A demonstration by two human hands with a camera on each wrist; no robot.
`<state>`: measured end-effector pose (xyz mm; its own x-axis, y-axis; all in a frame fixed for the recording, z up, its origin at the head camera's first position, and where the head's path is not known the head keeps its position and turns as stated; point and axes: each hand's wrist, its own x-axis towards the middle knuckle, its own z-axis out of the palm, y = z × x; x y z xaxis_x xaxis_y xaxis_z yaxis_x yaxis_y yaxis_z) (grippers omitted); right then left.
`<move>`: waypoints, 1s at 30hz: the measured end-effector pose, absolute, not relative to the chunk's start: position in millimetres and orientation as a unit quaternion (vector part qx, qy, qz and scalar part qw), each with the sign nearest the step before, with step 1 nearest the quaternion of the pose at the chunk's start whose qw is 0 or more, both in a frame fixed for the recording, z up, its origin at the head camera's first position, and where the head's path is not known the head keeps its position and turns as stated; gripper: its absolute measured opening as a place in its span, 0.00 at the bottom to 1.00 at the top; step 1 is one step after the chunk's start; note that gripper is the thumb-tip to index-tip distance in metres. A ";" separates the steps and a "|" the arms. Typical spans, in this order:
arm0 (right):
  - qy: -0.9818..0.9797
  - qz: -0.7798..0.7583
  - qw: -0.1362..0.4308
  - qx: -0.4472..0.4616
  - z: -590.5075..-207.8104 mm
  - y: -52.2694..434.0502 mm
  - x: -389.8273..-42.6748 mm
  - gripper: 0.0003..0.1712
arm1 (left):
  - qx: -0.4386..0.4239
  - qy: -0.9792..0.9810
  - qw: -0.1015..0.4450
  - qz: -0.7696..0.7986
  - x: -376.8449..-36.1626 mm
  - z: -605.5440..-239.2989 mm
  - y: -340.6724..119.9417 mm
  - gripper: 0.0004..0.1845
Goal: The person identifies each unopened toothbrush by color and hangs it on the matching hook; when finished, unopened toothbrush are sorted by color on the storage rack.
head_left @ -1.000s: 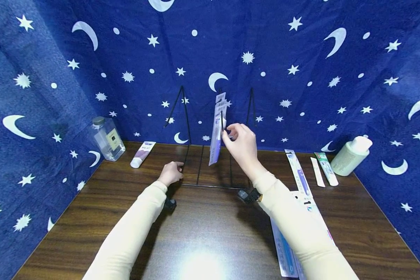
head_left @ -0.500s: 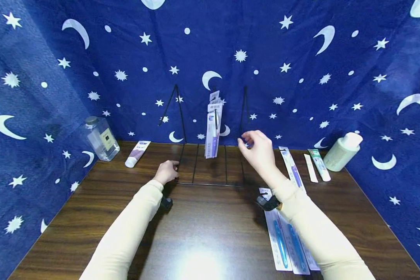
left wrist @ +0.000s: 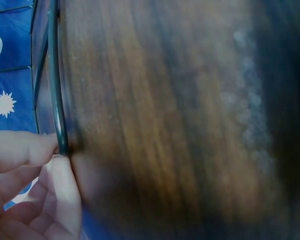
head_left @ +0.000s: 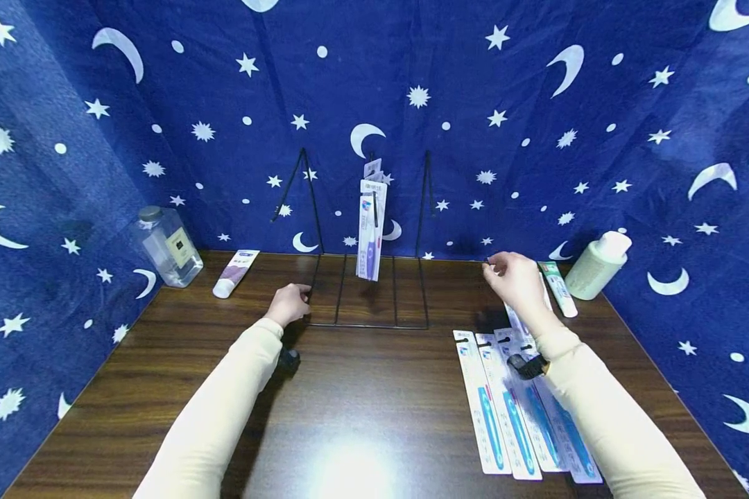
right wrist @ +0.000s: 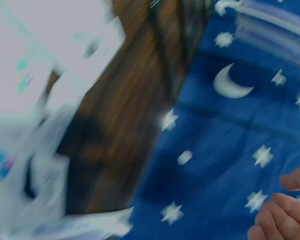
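Observation:
My left hand (head_left: 289, 303) pinches the front left corner of a black wire display rack (head_left: 368, 326) between thumb and fingers; the left wrist view has the wire (left wrist: 57, 90) between them. From the rack's hook hang several packaged toothbrushes (head_left: 369, 239), the front one purple. My right hand (head_left: 515, 281) is over a packaged toothbrush (head_left: 517, 321) on the right side of the table and partly hides it. Its thumb and loosely bent fingers (right wrist: 285, 212) are apart with nothing between them. In front of it lie several blue packaged toothbrushes (head_left: 488, 416), side by side.
At the back left stand a clear bottle (head_left: 171, 246) and a purple-and-white tube (head_left: 235, 274). At the back right are a green-and-white tube (head_left: 558, 290) and a pale green bottle (head_left: 598, 267). A blue star-patterned cloth (head_left: 462, 69) hangs behind the wooden table (head_left: 374, 388).
My right hand has let go of the toothbrush pack on the hook and moved right, over the packs on the table. The hanging packs have swung round. My left hand stays on the rack.

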<state>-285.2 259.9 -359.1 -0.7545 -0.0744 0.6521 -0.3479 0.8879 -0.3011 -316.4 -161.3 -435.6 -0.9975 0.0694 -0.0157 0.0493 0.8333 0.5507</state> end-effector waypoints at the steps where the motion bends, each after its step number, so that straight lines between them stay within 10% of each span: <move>1: -0.917 0.203 0.324 0.111 -361.1 267.6 -286.7 0.09 | 0.032 0.958 0.015 0.285 -316.7 -435.5 -161.7 0.29; 30: -0.973 0.174 0.150 -0.017 -406.0 364.5 -342.1 0.14 | 0.018 0.957 0.013 0.290 -313.2 -436.5 -158.5 0.30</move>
